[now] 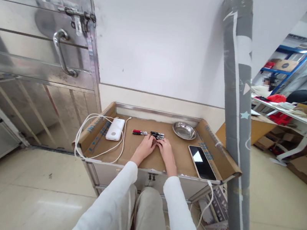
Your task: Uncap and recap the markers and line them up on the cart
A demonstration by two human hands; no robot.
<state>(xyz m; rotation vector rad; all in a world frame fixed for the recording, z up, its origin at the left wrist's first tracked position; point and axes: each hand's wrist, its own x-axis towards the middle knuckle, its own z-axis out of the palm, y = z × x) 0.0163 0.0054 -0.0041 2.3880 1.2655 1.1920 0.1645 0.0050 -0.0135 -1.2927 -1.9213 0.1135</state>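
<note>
Head view, room: white wall (166,35); steel door (32,53) with handle at left; pale tiled floor (28,188); grey rolled mat (237,116) leaning at right; shelving and two people in the far background at right.
Tabletop (141,156): cardboard-lined, raised edges.
Phone (202,162): dark, right side, screen up.
Steel dish (184,131): back right.
Power bank (115,129): white, back left, white cable (86,135) looped around it.
Left hand (146,145) and right hand (165,148): fingers curled, fingertips meeting at a small dark object (157,135); grasp too small to tell.
Red-and-black piece (140,132): just left of it.
</note>
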